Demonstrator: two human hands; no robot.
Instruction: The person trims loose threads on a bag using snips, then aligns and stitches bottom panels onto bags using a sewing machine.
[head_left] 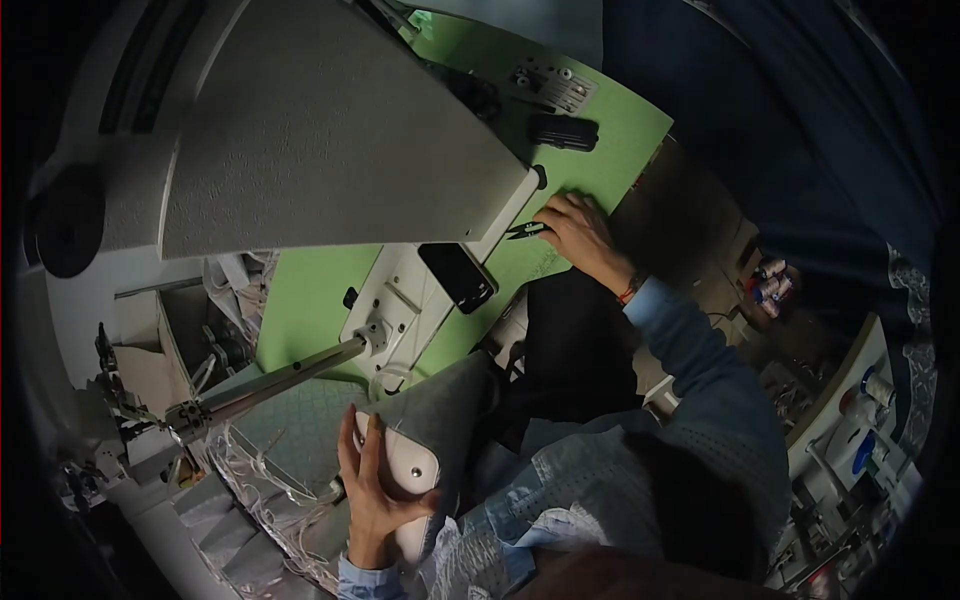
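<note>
Left hand (374, 500) spread wide on white rounded panel (402, 460); right hand (580, 235) holding slim black snips (527, 231). Careless sweep could knock glossy black rectangular slab (457, 277) (phone, probably).

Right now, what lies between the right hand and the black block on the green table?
In the head view, only bare green tabletop separates the right hand from the black block.

Here I grip small black snips (528, 231), blades poking out, over the green table (625, 130) near its front edge; farther left by that edge, I'm touching a pale, round-cornered panel (408, 462) against grey cloth (450, 405), metal stud (417, 471) showing.
</note>
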